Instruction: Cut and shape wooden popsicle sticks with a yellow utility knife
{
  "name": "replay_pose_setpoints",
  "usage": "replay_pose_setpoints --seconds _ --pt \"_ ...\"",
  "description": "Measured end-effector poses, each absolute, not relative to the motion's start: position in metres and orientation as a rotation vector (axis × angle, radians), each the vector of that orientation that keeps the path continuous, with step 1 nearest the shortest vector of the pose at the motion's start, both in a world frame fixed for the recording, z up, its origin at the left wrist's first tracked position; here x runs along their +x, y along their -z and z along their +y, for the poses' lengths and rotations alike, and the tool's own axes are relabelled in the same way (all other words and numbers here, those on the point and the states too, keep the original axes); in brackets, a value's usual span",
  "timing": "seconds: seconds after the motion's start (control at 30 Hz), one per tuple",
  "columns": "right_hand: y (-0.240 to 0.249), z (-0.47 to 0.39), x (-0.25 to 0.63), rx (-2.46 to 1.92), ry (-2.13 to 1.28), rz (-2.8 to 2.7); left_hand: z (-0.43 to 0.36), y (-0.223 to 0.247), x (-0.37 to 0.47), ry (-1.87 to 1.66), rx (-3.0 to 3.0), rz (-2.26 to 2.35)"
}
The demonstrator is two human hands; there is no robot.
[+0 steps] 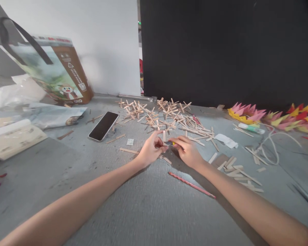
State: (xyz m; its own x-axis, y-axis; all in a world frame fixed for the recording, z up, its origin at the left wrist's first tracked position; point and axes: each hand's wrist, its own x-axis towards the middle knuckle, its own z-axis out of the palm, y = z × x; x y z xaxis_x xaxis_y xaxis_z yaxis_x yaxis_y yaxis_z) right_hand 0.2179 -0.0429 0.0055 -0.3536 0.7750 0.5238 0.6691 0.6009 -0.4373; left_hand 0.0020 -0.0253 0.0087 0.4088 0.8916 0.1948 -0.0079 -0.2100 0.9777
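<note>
My left hand (152, 149) is closed on a pale wooden stick (164, 136) that stands upright above the fingers. Just to its right, my right hand (187, 150) grips a small cutter (169, 143) with a dark blade and a yellow part, its blade touching the area of the stick. More wooden pieces lie under and behind my left hand. A red patterned pencil (192, 185) rests on the grey table (133, 212) below my right hand.
Piled crossed sticks (169, 111) lie behind the hands, with cut pieces (242, 174) at right. A phone (104, 126) and printed bag (64, 73) are at left. Folded paper shapes (246, 114), a glue tube (251, 128) and white cord (272, 136) sit at right.
</note>
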Motion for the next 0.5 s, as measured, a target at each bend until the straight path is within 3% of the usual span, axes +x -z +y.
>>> replay_pose_setpoints --seconds 0.23,0.4,0.5 --pt "-0.043 -0.049 0.233 -1.171 -0.386 -2.224 -0.034 -0.034 0.002 -0.937 1.807 0.824" --pt "-0.064 -0.068 0.247 -1.365 -0.423 -2.27 -0.024 -0.024 -0.005 -0.581 2.073 0.979" --pt "-0.058 -0.08 0.252 -1.428 -0.441 -2.355 -0.017 -0.015 -0.011 -0.61 2.264 1.053"
